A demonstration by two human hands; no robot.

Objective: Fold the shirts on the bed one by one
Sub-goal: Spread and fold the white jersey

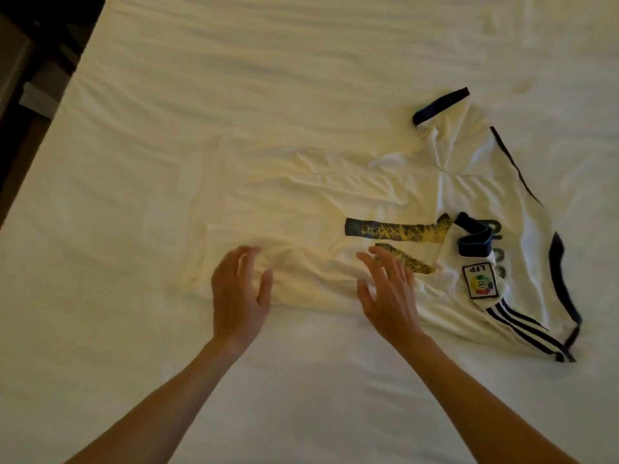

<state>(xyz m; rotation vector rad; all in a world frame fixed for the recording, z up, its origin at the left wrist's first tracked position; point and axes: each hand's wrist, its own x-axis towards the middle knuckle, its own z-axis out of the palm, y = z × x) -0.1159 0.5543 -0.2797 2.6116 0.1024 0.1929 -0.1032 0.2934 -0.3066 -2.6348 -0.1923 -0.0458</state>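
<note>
Your left hand (pixel 239 296) is spread, fingers relaxed, over the near hem edge of the white shirt (pixel 335 209), gripping nothing. Your right hand (pixel 388 296) is just right of it, fingers splayed over the cracked printed number (pixel 395 229). The shirt lies crumpled on the bed sheet (pixel 201 78), LFP sleeve patch (pixel 480 280) right of your right hand.

The shirt (pixel 385 202) is white, with dark navy trim at the cuffs and collar, three navy stripes along the sleeve at lower right, and a cracked navy-and-yellow print in the middle. Its sleeve patch (pixel 479 280) is white with a multicoloured ring. The bed sheet (pixel 234 78) is plain creamy white.
</note>
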